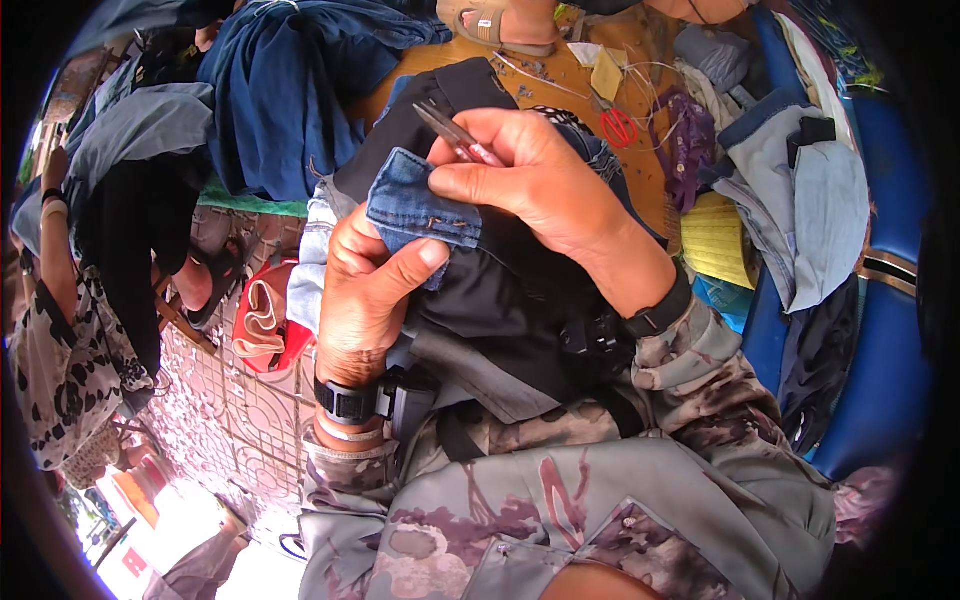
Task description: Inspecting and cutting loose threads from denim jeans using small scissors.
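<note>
My left hand (pixel 375 285) is closed round a folded end of blue denim (pixel 415 212), its thumb pressed on the lower edge. A row of seam stitching and a couple of short brown stitches show on the cloth. My right hand (pixel 530 175) holds small thread snips (pixel 455 135), their dark blades pointing up and left above the denim. Its thumb rests at the denim's upper right edge. Under both hands black and dark grey cloth (pixel 490 300) lies over my lap. Whether the denim is joined to it is hidden.
Red-handled scissors (pixel 619 127) lie among threads and scraps on the brown surface (pixel 650 40). To the right are folded light jeans (pixel 830 215) and yellow ribbed cloth (pixel 715 240) by a blue seat (pixel 890 340). Dark jeans (pixel 285 90) are heaped far left. A person's sandalled foot (pixel 510 22) is at the back.
</note>
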A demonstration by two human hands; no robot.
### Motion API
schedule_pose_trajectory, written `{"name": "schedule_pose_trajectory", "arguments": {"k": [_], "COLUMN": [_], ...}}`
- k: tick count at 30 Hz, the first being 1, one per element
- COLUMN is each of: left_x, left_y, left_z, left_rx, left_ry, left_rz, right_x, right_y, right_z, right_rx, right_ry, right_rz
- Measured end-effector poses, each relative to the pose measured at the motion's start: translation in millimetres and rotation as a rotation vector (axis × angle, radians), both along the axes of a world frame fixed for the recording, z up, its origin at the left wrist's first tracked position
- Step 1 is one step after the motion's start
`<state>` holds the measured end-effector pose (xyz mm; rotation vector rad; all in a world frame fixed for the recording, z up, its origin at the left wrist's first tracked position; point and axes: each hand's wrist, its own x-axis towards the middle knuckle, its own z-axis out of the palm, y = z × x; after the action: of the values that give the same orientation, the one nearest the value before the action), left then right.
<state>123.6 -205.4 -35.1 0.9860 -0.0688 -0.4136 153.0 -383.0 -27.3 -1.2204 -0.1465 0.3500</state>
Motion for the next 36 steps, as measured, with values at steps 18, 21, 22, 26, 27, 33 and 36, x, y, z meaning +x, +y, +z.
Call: {"name": "schedule_pose_trajectory", "arguments": {"k": [18, 21, 22, 26, 27, 33, 36], "left_x": [2.5, 2.0, 2.0, 2.1, 1.9, 5.4, 5.1], "left_y": [-8.5, -10.9, -11.6, -14.4, -15.2, -16.7, -14.8], "left_z": [-9.2, -14.4, -13.8, -10.9, -10.2, -14.8, -16.8], "left_rx": [0.177, 0.169, 0.165, 0.173, 0.180, 0.223, 0.233], "left_ry": [-0.211, -0.195, -0.183, -0.139, -0.122, -0.182, -0.182], "left_rz": [0.127, 0.121, 0.138, 0.151, 0.157, 0.120, 0.113], "right_x": [-14.9, -20.9, -23.2, -25.9, -26.4, -26.6, -25.8], "right_y": [-9.2, -20.1, -19.5, -18.5, -18.1, -14.8, -13.1], "right_z": [-15.1, -6.5, 0.8, 12.2, 12.6, 23.8, 23.6], "right_rx": [-0.261, -0.341, -0.425, -0.653, -0.734, -1.046, -1.113], "right_ry": [-0.071, -0.186, -0.316, -0.643, -0.739, -0.892, -0.898], "right_rz": [-0.180, -0.342, -0.346, -0.314, -0.300, -0.232, -0.199]}}
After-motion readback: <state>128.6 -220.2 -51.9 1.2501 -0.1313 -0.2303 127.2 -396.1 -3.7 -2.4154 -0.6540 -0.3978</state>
